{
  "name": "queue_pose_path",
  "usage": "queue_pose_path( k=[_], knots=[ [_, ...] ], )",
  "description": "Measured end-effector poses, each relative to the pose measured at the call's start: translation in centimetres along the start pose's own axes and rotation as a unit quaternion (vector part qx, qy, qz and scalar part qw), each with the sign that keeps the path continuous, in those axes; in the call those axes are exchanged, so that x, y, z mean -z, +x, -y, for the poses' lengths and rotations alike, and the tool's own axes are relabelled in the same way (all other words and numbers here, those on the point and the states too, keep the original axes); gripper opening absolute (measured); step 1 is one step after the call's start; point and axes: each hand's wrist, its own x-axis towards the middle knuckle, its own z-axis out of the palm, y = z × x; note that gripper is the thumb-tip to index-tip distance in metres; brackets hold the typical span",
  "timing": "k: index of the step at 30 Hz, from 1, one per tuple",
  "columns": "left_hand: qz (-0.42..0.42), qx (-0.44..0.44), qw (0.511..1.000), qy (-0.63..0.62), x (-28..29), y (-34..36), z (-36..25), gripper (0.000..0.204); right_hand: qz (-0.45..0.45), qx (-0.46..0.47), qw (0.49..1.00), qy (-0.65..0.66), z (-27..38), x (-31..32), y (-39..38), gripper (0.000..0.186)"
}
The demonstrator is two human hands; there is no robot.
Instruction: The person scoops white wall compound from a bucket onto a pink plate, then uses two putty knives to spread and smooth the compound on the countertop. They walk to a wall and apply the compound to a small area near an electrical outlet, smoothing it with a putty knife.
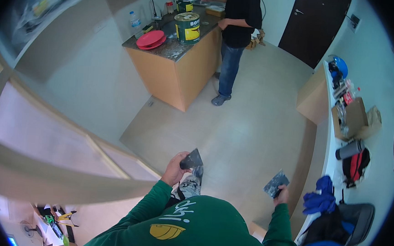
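Observation:
My left hand (173, 170) is closed on a dark, flat putty knife (192, 159), held in front of my left leg with its blade pointing up and to the right. Out to the right, my right hand (282, 196) grips a second putty knife (275, 183); whitish smears cover its wide blade. Both blades are in the air above the pale floor (237, 139), well apart from each other. The fingers partly hide the handles. Green sleeves cover my forearms.
Ahead, a person (240, 30) stands at a counter (172, 52) bearing a large green paint can (187, 28), red plates (151, 39) and a faucet. Along the right runs a white ledge (329, 155) with a cardboard box, blue cloth and bags. A curved pale panel edge (64, 184) borders my left.

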Motion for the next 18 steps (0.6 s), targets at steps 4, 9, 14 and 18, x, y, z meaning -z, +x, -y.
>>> queue_pose_path(
  k=[4, 9, 14, 18],
  knots=[
    [-0.079, 0.020, 0.994, 0.071, -2.9, 14.3, -5.6, 0.037, 0.067, -0.004, 0.998, -0.001, 4.1, -14.2, 6.0, 0.030],
    [-0.023, -0.168, 0.954, 0.248, -9.4, 32.2, -21.4, 0.030, 0.037, -0.096, 0.995, 0.002, 1.5, -23.3, 9.9, 0.036],
    [-0.049, -0.381, 0.779, 0.495, -16.2, 49.0, -40.1, 0.053, -0.050, -0.130, 0.990, 0.022, 1.9, -23.7, 15.8, 0.035],
    [-0.080, -0.318, 0.686, 0.650, -19.9, 59.5, -49.3, 0.072, -0.085, -0.156, 0.984, 0.021, 2.9, -23.5, 22.4, 0.032]
  ],
)
